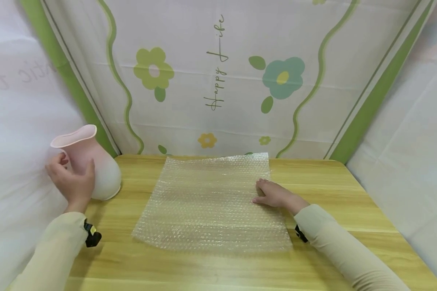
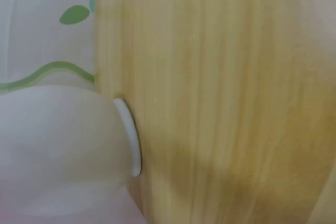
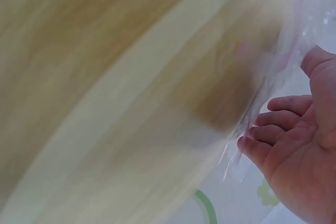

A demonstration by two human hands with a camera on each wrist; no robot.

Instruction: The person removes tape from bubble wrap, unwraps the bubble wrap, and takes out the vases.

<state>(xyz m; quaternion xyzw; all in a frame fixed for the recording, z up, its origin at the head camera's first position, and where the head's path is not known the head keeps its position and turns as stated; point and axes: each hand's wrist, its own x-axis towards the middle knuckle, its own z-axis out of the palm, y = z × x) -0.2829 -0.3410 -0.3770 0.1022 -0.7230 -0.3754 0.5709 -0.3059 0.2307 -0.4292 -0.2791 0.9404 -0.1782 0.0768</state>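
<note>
A pink-to-white vase (image 1: 105,169) with a wavy rim is at the table's left side. My left hand (image 1: 73,182) grips its narrow neck, thumb on the near side and fingers curled beyond it. In the left wrist view the vase's white body (image 2: 58,145) and foot show by the tabletop; the hand is out of that view. A clear sheet of bubble wrap (image 1: 211,206) lies spread over the middle of the table. My right hand (image 1: 274,194) rests at its right edge. In the right wrist view, the right hand's (image 3: 294,135) loosely extended fingers touch the wrap (image 3: 247,129).
The wooden table (image 1: 331,202) reaches a white printed cloth (image 1: 218,121) at the back, with flowers and lettering. More white cloth hangs at the left (image 1: 14,121) and right (image 1: 415,161) sides, close to the left hand.
</note>
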